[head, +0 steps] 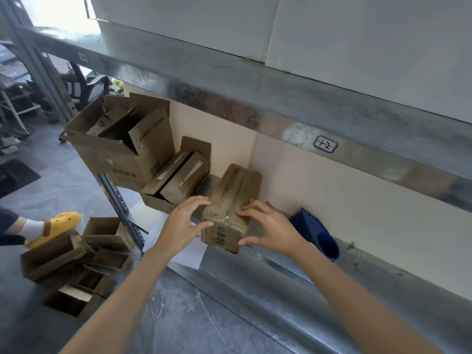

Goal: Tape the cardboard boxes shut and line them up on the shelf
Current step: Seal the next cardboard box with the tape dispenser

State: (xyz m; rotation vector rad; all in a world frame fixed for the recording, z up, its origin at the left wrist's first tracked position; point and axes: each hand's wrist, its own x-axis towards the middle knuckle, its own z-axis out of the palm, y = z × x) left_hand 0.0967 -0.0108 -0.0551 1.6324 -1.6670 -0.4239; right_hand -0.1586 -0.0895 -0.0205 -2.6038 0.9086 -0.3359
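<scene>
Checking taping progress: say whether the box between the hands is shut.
Shut: the box has its flaps flat, meeting along a seemingly taped seam.

The closed box [229, 213] is small, brown and worn, its top flaps folded down to meet in a seam along its length, with dark print on the near end. It lies lengthwise on the metal shelf [255, 277], far end near the back wall, with the left hand [184, 221] and right hand [270, 226] gripping its near end. Just left stands the slim box [178, 180], its flaps ajar. Left again is the big box [120, 149], open, flaps up, overhanging the shelf end. Several open floor boxes [76, 264] lie jumbled below
</scene>
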